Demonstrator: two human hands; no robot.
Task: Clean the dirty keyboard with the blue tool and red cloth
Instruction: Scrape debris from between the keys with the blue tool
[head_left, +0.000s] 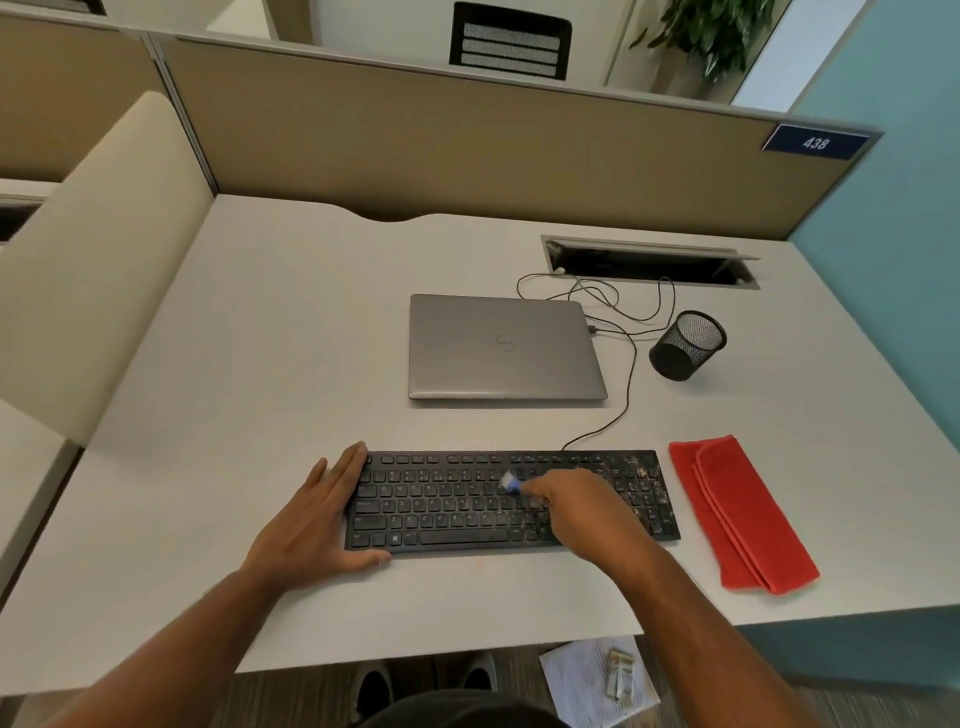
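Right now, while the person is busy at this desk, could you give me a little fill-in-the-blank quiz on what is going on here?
1. The right hand holds the blue tool over the black ____.
2. The left hand rests flat against the keyboard's ____ end.
3. The folded cloth lying to the right of the keyboard is ____ in colour.
4. Behind the keyboard lies a closed grey ____.

Missing words: keyboard; left; red; laptop

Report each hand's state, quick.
Left hand: open, flat against the keyboard's left end.
Right hand: holding the blue brush over the keys.
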